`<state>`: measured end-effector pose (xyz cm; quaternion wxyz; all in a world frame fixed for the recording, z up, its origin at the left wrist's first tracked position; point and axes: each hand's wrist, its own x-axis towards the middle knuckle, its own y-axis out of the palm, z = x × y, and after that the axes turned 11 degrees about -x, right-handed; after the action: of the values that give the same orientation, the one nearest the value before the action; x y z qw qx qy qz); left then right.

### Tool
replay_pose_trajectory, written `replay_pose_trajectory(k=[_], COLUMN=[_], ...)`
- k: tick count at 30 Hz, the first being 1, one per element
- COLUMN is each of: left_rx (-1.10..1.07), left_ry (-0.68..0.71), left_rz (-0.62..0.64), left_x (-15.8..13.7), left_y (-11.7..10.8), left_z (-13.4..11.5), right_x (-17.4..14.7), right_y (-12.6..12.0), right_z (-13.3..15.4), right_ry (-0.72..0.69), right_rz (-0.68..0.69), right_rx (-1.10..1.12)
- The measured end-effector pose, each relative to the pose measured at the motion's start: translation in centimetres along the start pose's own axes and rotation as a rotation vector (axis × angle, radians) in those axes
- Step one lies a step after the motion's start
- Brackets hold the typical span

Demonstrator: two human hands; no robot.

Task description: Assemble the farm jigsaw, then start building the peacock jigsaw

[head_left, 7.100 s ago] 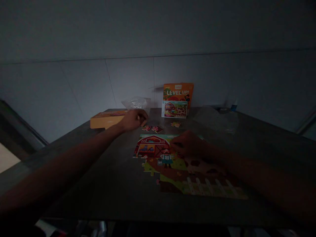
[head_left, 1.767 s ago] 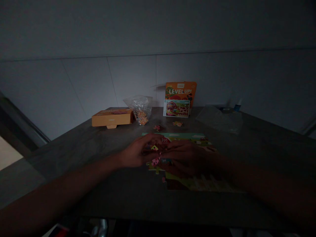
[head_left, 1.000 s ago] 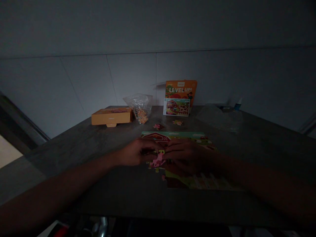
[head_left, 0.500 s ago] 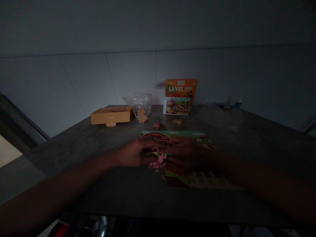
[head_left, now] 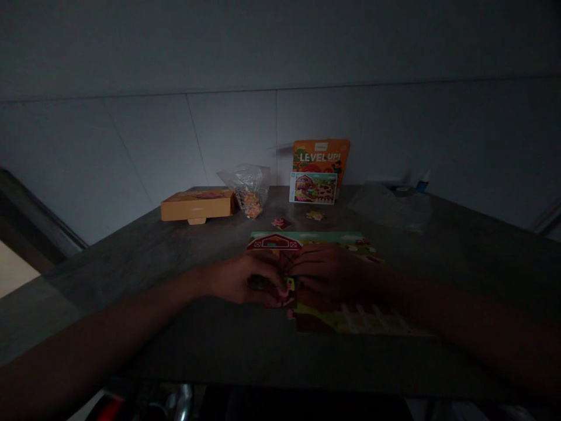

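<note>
A partly joined jigsaw puzzle (head_left: 324, 318) with a farm picture lies on the table, its red barn at the upper left and a white fence along the lower edge. My left hand (head_left: 241, 278) is at its left side, thumb and fingers closed on a pink puzzle piece (head_left: 284, 297) at the gap in the lower left. My right hand (head_left: 331, 270) rests over the middle of the puzzle, fingers stretched out flat toward the left hand and hiding the pieces beneath. The picture is dark, so the piece's exact fit cannot be made out.
Two loose puzzle pieces, one reddish (head_left: 281, 223) and one yellowish (head_left: 315, 216), lie behind the puzzle. Farther back stand an orange box (head_left: 198, 207), a clear bag of pieces (head_left: 250, 196), a picture card (head_left: 313, 188) against an orange board (head_left: 324, 153), and clear plastic wrapping (head_left: 390, 207).
My left hand's fingers have come down over the pink piece, which has turned and now shows less. The barn is more exposed. My right hand has hardly moved.
</note>
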<state>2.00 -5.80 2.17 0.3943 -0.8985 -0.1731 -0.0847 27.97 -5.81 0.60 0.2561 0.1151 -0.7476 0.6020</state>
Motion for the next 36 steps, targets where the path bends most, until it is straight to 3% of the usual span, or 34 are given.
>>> replay_pose_trajectory(k=[9, 19, 36], left_rx=[0.048, 0.157, 0.131], left_ry=[-0.015, -0.173, -0.200], left_rz=[0.035, -0.005, -0.028], left_x=[-0.2, 0.1, -0.4], left_y=[-0.1, 0.0, 0.1], left_z=[-0.4, -1.1, -1.1], right_x=[0.2, -0.1, 0.0], right_y=[0.0, 0.2, 0.2], right_z=[0.0, -0.1, -0.2], right_ry=[-0.017, 0.011, 0.027], right_rz=[-0.048, -0.009, 0.010], right_rx=[0.013, -0.010, 0.033])
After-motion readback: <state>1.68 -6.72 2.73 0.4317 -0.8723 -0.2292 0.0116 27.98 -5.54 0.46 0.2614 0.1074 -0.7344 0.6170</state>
